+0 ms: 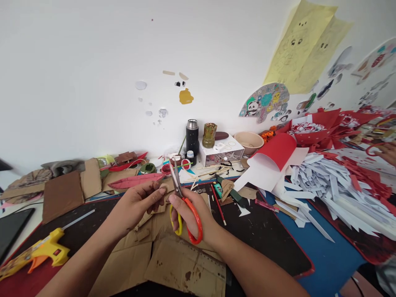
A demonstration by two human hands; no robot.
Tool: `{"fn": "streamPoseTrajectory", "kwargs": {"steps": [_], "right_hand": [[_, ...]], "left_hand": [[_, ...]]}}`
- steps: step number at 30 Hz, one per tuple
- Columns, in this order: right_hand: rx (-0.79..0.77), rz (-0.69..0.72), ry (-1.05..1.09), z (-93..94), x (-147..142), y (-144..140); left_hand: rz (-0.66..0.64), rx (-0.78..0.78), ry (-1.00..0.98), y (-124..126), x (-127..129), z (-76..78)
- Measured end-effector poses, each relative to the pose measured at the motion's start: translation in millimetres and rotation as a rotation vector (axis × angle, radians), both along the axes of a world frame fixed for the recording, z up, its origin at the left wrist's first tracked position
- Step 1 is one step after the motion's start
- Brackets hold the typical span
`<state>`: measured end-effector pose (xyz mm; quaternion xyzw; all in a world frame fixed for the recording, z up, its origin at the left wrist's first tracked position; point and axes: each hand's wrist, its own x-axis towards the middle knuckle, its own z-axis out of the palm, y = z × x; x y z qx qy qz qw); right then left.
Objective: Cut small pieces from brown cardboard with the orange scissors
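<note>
Scissors (185, 202), orange and yellow handles, sit in the right hand (192, 216) at the middle of the desk, near the person. Fingers threaded through both loops and curled close about them; blades point up and away, parted a little at the tips. Left hand (136, 204) just beside, to the left: its fingers are drawn together in a pinch on a small cardboard piece (167, 190) that meets the blades. How much of the piece lies between the blades I cannot tell.

Under both hands, flat brown cardboard sheets (173, 264) are spread over a dark desk mat (266, 235). Near left, a yellow glue gun (40, 251) lies on its side, well apart from the hands. Just right of the scissors, a red pencil (219, 205) lies on the mat.

Far side, against the wall: a black flask (192, 136), a white box (221, 152) beside it, a beige bowl (249, 142) further right. A red paper roll (274, 154) leans right of centre. To the right, a heap of white paper strips (334, 189) mixed with red scraps. At the far right edge, another person's hand (388, 153) shows, partly cut off.
</note>
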<state>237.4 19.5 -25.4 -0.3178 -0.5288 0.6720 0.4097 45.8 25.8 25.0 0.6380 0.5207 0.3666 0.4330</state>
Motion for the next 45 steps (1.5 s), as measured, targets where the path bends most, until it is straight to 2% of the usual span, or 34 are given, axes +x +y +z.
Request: {"fn": "streamPoseTrajectory", "kwargs": {"steps": [8, 14, 17, 22, 27, 34, 39, 45], "right_hand": [[-0.005, -0.02, 0.073, -2.9, 0.7, 6.6], [-0.003, -0.018, 0.097, -7.0, -1.0, 9.8], [0.017, -0.02, 0.1, -5.2, 0.0, 10.4], [-0.019, 0.002, 0.077, -1.4, 1.9, 9.4], [-0.037, 0.02, 0.067, -3.8, 2.4, 8.7], [-0.023, 0.034, 0.062, -4.9, 2.6, 9.1], [-0.051, 0.031, 0.11, -5.1, 1.7, 10.3], [-0.062, 0.04, 0.109, -8.1, 0.8, 10.5]], "left_hand": [[-0.023, -0.02, 0.028, -1.9, 3.8, -4.3], [-0.128, -0.055, 0.047, -3.8, 7.2, -10.7], [-0.212, -0.021, 0.074, -3.7, 4.9, -11.6], [-0.094, 0.132, 0.097, -5.0, -3.6, -8.8], [-0.097, 0.26, 0.246, -8.3, -5.0, -7.3], [-0.086, 0.321, 0.317, -6.6, -5.1, -13.7], [0.004, 0.383, 0.304, -4.9, -7.0, -14.6], [0.002, 0.388, 0.297, -5.6, -6.3, -16.7]]}}
